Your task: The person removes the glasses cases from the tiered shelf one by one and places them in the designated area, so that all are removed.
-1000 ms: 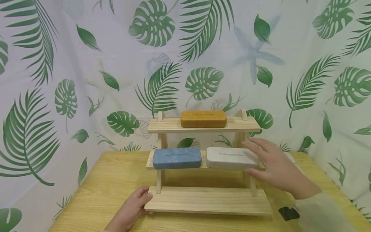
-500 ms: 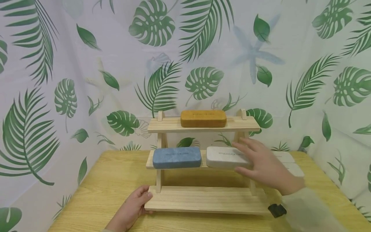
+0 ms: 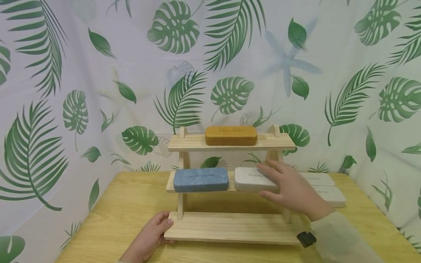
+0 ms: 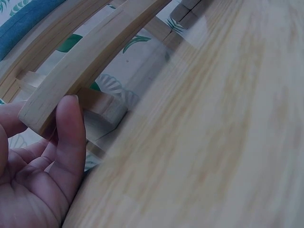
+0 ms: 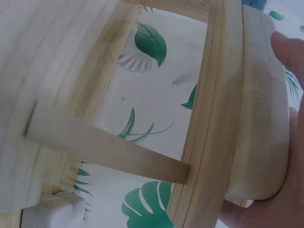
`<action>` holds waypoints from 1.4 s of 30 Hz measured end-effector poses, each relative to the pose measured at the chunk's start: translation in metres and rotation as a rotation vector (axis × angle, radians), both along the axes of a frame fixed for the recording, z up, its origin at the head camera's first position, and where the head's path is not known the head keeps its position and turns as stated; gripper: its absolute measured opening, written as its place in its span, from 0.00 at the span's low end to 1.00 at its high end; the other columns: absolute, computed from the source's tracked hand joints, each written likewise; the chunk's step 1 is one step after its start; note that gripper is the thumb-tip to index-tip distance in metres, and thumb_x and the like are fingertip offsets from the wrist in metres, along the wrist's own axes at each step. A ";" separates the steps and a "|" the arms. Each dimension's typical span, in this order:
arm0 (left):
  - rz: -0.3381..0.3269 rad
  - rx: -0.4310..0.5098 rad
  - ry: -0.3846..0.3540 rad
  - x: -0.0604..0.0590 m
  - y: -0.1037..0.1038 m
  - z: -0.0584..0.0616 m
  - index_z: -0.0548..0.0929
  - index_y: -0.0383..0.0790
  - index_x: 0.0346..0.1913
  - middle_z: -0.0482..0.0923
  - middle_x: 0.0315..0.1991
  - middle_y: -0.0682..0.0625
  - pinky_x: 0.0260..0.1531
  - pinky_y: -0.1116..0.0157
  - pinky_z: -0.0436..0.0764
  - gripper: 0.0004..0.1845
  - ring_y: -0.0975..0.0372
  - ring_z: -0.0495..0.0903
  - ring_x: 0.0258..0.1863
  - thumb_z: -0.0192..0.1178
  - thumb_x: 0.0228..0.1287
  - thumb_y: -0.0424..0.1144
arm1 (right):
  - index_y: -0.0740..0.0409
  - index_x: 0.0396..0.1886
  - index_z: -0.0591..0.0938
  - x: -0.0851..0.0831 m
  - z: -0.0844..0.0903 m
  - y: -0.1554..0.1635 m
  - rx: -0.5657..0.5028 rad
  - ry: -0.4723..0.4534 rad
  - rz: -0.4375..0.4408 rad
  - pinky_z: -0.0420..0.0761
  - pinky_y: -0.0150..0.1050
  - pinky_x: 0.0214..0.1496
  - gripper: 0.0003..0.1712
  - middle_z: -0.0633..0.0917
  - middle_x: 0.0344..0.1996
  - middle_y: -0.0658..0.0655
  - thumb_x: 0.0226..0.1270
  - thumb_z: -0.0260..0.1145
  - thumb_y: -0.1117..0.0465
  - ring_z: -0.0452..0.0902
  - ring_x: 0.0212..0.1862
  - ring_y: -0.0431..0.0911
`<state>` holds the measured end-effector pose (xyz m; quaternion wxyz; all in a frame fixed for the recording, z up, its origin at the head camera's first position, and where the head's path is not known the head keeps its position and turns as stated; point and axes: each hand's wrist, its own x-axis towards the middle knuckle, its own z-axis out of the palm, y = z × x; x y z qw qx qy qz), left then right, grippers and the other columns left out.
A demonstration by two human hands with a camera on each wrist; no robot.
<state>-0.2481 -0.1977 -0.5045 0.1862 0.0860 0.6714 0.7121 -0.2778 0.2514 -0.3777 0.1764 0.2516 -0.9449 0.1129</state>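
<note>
A three-tier wooden shelf stands on the table. Its top board carries a mustard case. A blue case and a white case lie on the middle board. My right hand covers the white case's right end, with fingers on its top and the thumb at its front. In the right wrist view a fingertip touches the white case. My left hand holds the bottom board's left corner, and its thumb presses on the board's end.
Two more white cases lie on the table behind the shelf's right side. The wooden table is bare to the left of the shelf. A leaf-patterned cloth hangs close behind and at both sides.
My right hand has moved left from beside the shelf onto the white case's right end. The left hand has stayed on the bottom board's corner.
</note>
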 end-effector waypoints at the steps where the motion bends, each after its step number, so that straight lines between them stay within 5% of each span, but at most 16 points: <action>1: 0.000 -0.001 0.000 0.000 0.000 0.000 0.56 0.24 0.74 0.77 0.59 0.40 0.42 0.57 0.83 0.36 0.51 0.82 0.49 0.51 0.80 0.49 | 0.42 0.78 0.66 0.000 0.000 -0.001 0.002 -0.001 -0.008 0.66 0.69 0.65 0.47 0.65 0.74 0.65 0.63 0.69 0.32 0.63 0.70 0.67; 28: 0.000 -0.007 -0.004 -0.001 0.000 -0.001 0.53 0.23 0.75 0.75 0.61 0.39 0.42 0.56 0.83 0.37 0.51 0.82 0.50 0.51 0.80 0.50 | 0.36 0.77 0.68 0.001 -0.006 -0.008 0.069 0.053 -0.103 0.78 0.63 0.52 0.47 0.78 0.60 0.60 0.60 0.70 0.31 0.73 0.59 0.60; 42: 0.015 -0.016 0.005 0.000 0.000 -0.001 0.54 0.24 0.75 0.76 0.60 0.39 0.42 0.57 0.82 0.37 0.52 0.82 0.49 0.51 0.80 0.49 | 0.36 0.77 0.68 0.011 -0.003 -0.008 0.060 0.039 -0.083 0.80 0.60 0.50 0.45 0.78 0.58 0.57 0.63 0.59 0.24 0.73 0.57 0.56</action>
